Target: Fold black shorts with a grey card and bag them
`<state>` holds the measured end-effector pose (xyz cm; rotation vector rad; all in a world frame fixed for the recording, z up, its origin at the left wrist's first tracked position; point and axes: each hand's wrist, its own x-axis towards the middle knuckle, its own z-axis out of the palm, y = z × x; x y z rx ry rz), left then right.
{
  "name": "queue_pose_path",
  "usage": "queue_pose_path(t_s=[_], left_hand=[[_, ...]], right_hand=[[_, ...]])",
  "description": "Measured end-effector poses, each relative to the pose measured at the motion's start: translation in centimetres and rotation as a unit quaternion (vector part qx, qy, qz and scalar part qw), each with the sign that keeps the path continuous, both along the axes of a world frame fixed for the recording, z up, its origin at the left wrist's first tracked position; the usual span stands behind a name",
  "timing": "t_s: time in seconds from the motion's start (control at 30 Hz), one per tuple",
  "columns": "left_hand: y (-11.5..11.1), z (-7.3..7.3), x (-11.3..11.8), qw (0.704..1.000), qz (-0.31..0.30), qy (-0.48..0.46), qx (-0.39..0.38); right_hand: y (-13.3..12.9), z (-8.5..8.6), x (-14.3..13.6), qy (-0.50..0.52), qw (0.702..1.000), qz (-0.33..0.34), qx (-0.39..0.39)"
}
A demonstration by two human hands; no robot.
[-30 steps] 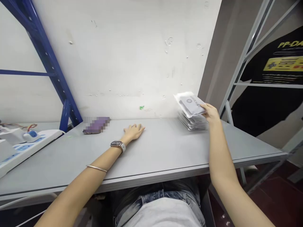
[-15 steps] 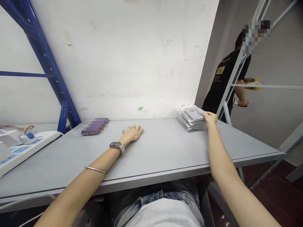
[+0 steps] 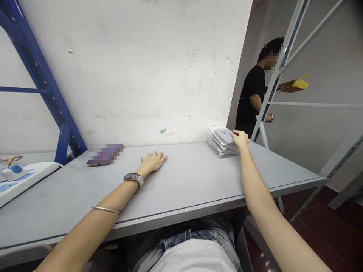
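My left hand (image 3: 153, 161) lies palm down on the grey tabletop (image 3: 187, 177), its fingers spread and nothing in it. A ring, a watch (image 3: 134, 179) and a bangle are on that hand and arm. To the right stands a stack of flat white packets (image 3: 222, 142) with dark printing on the top one, close to the wall. My right hand (image 3: 241, 139) grips the stack at its right edge, fingertips on the top packet; its lower fingers are partly hidden.
A purple phone-like object (image 3: 106, 155), partly blurred, lies at the back left. At the left edge sits a white power strip (image 3: 21, 181) with plugs. Blue rack posts (image 3: 47, 85) and grey frame bars (image 3: 272, 88) flank the table. A person in black (image 3: 251, 94) stands beyond, holding something yellow.
The view has shifted slightly, moving everything a little left. Both my hands keep their places on the table and the stack. The person behind has turned and raised the yellow thing.
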<state>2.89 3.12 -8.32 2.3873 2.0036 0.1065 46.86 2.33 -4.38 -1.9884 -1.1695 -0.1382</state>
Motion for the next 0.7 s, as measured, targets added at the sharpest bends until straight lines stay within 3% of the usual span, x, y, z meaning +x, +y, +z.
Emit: queue_pose_path(t_s=[0.17, 0.27, 0.47, 0.7], left_hand=[[-0.5, 0.3, 0.2, 1.0, 0.002, -0.003, -0.001], [-1.0, 0.6, 0.3, 1.0, 0.003, -0.002, -0.005], [-1.3, 0.8, 0.4, 1.0, 0.006, -0.003, -0.011], [-1.3, 0.8, 0.5, 1.0, 0.007, 0.003, -0.016]], right_hand=[[0.8, 0.8, -2.7, -0.074, 0.989, 0.06, -0.115], [1.1, 0.9, -2.6, -0.097, 0.976, 0.093, -0.169], [1.6, 1.0, -1.1, -0.122, 0.964, 0.15, -0.186], [2.7, 1.9, -3.0, -0.118, 0.958, 0.175, -0.194]])
